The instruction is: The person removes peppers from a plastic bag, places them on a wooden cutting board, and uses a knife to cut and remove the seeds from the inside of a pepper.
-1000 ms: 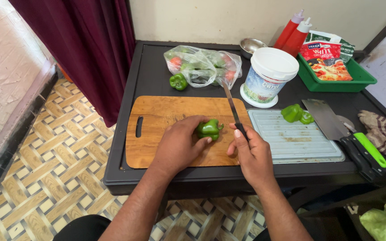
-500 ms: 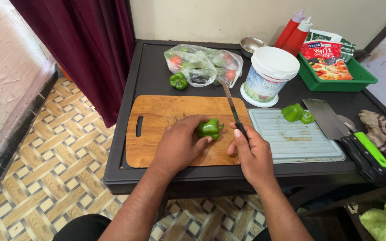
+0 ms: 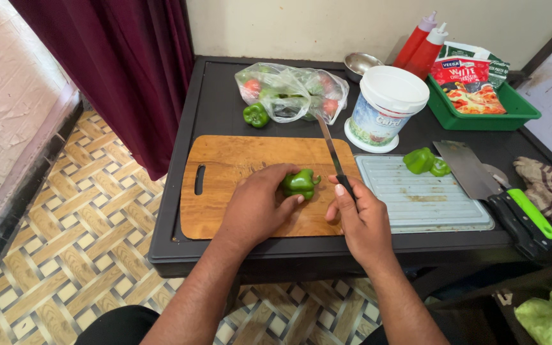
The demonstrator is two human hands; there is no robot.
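Observation:
A wooden cutting board point(image 3: 225, 191) lies on the dark table point(image 3: 218, 105). On it sits a green bell pepper point(image 3: 300, 183), which my left hand point(image 3: 258, 207) grips from the left side. My right hand point(image 3: 360, 220) holds a slim kitchen knife point(image 3: 331, 149) by its handle, just right of the pepper. The blade points away from me toward the far side of the board and is clear of the pepper.
A grey plastic board point(image 3: 416, 201) with green pepper pieces point(image 3: 424, 161) lies to the right. A cleaver point(image 3: 480, 180) and a green-handled tool point(image 3: 528, 211) rest beside it. Behind stand a white tub point(image 3: 384, 105), a bag of vegetables point(image 3: 292, 92), a loose pepper point(image 3: 255, 115), a green tray point(image 3: 480, 112) and red bottles point(image 3: 420, 45).

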